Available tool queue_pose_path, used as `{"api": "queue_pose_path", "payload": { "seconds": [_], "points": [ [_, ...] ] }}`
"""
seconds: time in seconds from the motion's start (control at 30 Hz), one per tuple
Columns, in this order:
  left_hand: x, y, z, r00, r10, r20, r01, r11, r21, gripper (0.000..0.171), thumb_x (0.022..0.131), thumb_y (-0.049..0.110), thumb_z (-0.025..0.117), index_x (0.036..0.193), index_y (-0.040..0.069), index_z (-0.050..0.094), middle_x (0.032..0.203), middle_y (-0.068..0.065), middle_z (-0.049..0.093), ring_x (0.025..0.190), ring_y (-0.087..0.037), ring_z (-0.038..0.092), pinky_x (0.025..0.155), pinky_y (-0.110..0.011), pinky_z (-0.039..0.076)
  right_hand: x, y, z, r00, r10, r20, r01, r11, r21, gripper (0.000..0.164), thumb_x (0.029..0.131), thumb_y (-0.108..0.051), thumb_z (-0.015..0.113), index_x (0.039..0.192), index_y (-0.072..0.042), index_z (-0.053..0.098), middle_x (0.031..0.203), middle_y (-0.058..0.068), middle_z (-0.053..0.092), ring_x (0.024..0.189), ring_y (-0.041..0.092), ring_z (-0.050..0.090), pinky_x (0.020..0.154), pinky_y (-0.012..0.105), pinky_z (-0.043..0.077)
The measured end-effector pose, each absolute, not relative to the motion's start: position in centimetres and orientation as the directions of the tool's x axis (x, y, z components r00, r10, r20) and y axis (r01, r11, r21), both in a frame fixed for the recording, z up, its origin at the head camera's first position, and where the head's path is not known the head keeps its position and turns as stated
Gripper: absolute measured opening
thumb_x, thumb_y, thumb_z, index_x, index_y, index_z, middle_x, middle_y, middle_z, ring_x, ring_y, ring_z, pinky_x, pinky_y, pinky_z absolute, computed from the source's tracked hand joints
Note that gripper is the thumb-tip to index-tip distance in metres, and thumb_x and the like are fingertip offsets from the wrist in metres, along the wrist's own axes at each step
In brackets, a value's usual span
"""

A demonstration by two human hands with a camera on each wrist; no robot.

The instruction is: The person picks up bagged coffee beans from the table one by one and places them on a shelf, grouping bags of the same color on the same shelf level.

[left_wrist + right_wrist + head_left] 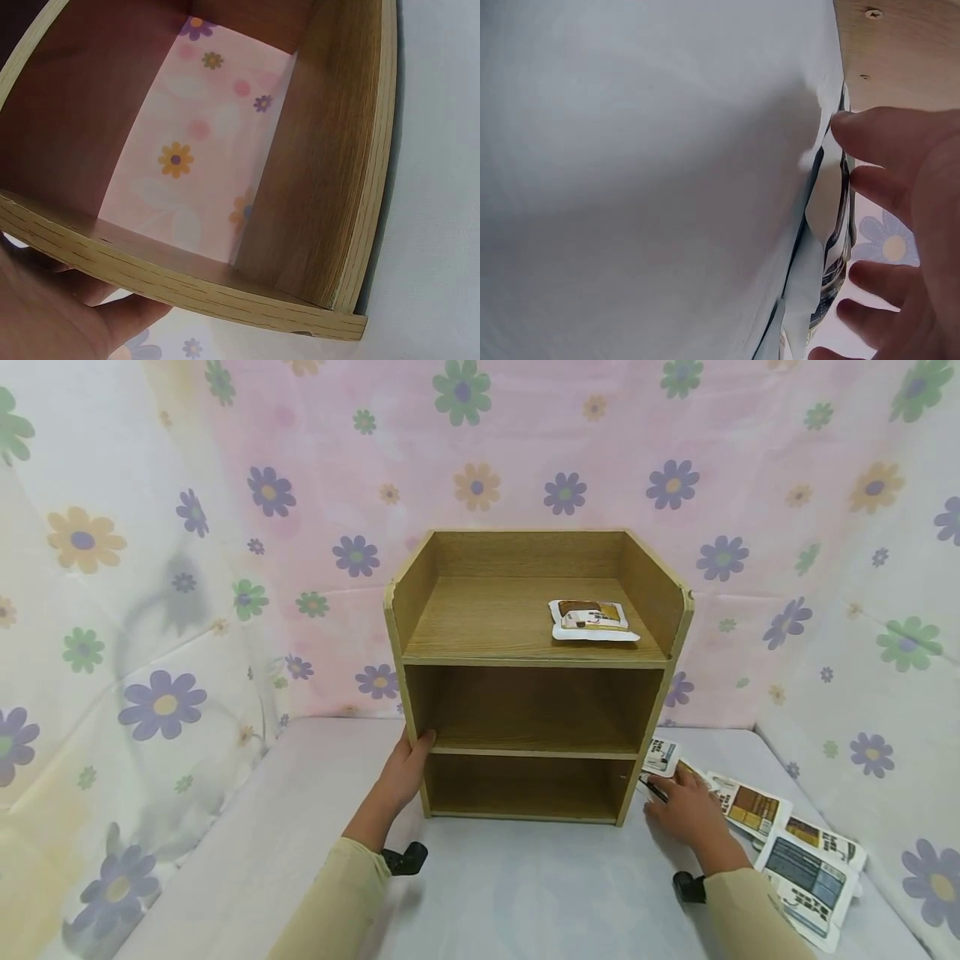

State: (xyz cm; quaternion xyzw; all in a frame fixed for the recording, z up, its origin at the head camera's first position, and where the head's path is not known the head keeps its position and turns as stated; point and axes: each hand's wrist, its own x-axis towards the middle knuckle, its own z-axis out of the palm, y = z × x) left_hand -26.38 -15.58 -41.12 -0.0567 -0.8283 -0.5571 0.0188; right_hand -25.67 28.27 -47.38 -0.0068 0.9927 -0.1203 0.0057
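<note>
A three-level wooden shelf point(536, 752) stands on the white table. My left hand point(405, 768) grips its left side panel, with the thumb at the front edge. In the left wrist view, the fingers point(127, 319) lie along the panel's outer face. On the right, my right hand point(690, 810) reaches over flat printed packets beside the shelf, its fingers spread. The right wrist view has the thumb tip right at the edge of a packet point(825, 202). Another white-edged packet point(592, 621), printed brown, lies on the shelf's top level.
Several more packets lie overlapping along the table's right side, among them a brown-printed packet point(752, 810) and a large dark-blue-printed packet point(806, 881) nearer the front. Floral curtains point(517, 443) hang behind and at both sides of the table point(525, 893).
</note>
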Motion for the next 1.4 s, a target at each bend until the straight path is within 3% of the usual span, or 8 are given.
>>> {"api": "queue_pose_path", "payload": {
  "seconds": [0.17, 0.57, 0.8, 0.97, 1.17, 1.4],
  "points": [
    [-26.4, -15.6, -41.3, -0.991, 0.089, 0.100, 0.126, 0.364, 0.923, 0.066, 0.103, 0.048, 0.030, 0.157, 0.019, 0.007, 0.156, -0.019, 0.027, 0.141, -0.042, 0.031, 0.113, -0.062, 0.024, -25.9, 28.5, -47.2, -1.000, -0.019, -0.025, -0.013, 0.971, -0.238, 0.058, 0.086, -0.031, 0.069, 0.138, -0.011, 0.053, 0.146, 0.038, 0.028, 0.130, 0.062, 0.025, 0.099, 0.077, 0.024],
    [-23.3, -14.4, -37.4, -0.991, 0.111, 0.074, 0.109, 0.356, 0.928, 0.061, 0.106, 0.032, 0.029, 0.156, 0.009, 0.004, 0.157, -0.025, 0.022, 0.141, -0.045, 0.030, 0.113, -0.061, 0.025, -26.5, 29.1, -46.9, -0.999, -0.050, -0.022, -0.044, 0.972, -0.229, 0.054, 0.083, -0.020, 0.075, 0.131, -0.005, 0.056, 0.121, 0.030, 0.056, 0.108, 0.052, 0.052, 0.086, 0.062, 0.047],
    [-23.2, -14.2, -37.2, -0.991, 0.111, 0.075, 0.110, 0.362, 0.925, 0.061, 0.106, 0.031, 0.029, 0.156, 0.008, 0.004, 0.156, -0.025, 0.023, 0.140, -0.045, 0.032, 0.113, -0.061, 0.025, -25.9, 29.2, -46.5, -0.997, -0.066, -0.048, -0.055, 0.977, -0.206, 0.064, 0.078, -0.016, 0.076, 0.135, -0.002, 0.050, 0.119, 0.031, 0.058, 0.109, 0.052, 0.054, 0.087, 0.061, 0.046],
    [-24.1, -14.5, -38.0, -0.991, 0.109, 0.081, 0.116, 0.366, 0.923, 0.061, 0.106, 0.030, 0.030, 0.156, 0.009, 0.004, 0.155, -0.026, 0.025, 0.140, -0.045, 0.032, 0.113, -0.061, 0.025, -25.2, 29.4, -45.9, -0.994, -0.099, -0.044, -0.090, 0.981, -0.171, 0.068, 0.081, -0.017, 0.072, 0.141, -0.002, 0.043, 0.125, 0.035, 0.052, 0.113, 0.056, 0.050, 0.090, 0.063, 0.044],
    [-26.0, -15.2, -40.1, -0.993, 0.092, 0.070, 0.098, 0.354, 0.930, 0.063, 0.104, 0.042, 0.030, 0.157, 0.019, 0.003, 0.157, -0.020, 0.024, 0.141, -0.042, 0.032, 0.113, -0.061, 0.025, -24.6, 29.5, -45.0, -0.987, -0.147, 0.064, -0.153, 0.982, -0.107, 0.048, 0.088, -0.012, 0.057, 0.134, 0.002, 0.050, 0.121, 0.034, 0.055, 0.111, 0.053, 0.054, 0.092, 0.061, 0.045],
    [-26.3, -15.5, -40.9, -0.992, 0.082, 0.093, 0.116, 0.347, 0.931, 0.066, 0.103, 0.047, 0.031, 0.157, 0.021, 0.005, 0.158, -0.018, 0.023, 0.142, -0.041, 0.030, 0.113, -0.061, 0.024, -24.0, 29.9, -44.7, -0.959, -0.199, 0.200, -0.207, 0.978, -0.023, 0.034, 0.088, -0.008, 0.057, 0.120, 0.000, 0.058, 0.098, 0.024, 0.063, 0.087, 0.042, 0.063, 0.070, 0.052, 0.052]
  ]
}}
